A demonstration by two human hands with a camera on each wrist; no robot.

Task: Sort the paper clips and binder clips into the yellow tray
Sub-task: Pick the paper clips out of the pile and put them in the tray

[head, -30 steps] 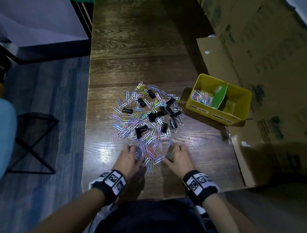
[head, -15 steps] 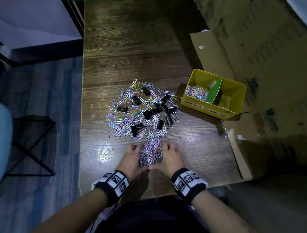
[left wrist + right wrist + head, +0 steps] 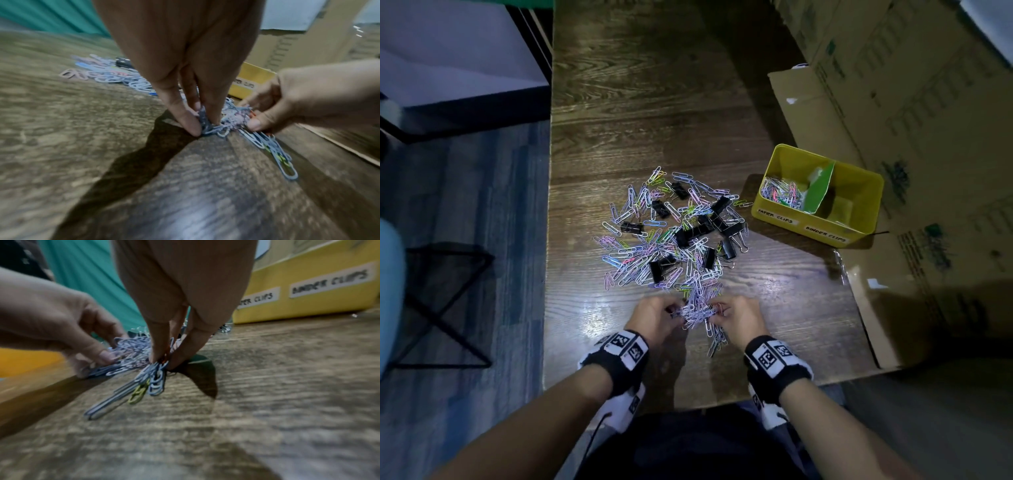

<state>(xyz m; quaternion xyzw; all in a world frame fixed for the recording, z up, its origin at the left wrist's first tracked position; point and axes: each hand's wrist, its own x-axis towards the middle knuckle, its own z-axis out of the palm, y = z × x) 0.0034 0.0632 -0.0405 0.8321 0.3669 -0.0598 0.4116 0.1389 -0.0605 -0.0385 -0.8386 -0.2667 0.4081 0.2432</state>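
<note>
A bunch of coloured paper clips (image 3: 700, 313) lies at the near side of the table, gathered between both hands. My left hand (image 3: 659, 313) pinches its left side (image 3: 205, 123); my right hand (image 3: 736, 313) pinches its right side (image 3: 158, 363). Several clips trail toward the table edge (image 3: 717, 342). Beyond them spreads the mixed heap of paper clips (image 3: 640, 260) and black binder clips (image 3: 690, 236). The yellow tray (image 3: 866, 219) stands at the right, split by a green divider (image 3: 820, 192). Its left compartment, labelled paper clips, holds several paper clips (image 3: 780, 192).
Cardboard boxes (image 3: 914, 113) stand along the right side of the wooden table (image 3: 654, 102), with a flattened flap (image 3: 893, 308) under the tray's far side. To the left lies blue floor with a black metal stool frame (image 3: 441, 301).
Both hands swept inward from apart, raking loose paper clips into one bunch, and now their fingers curl and pinch it from both sides.
</note>
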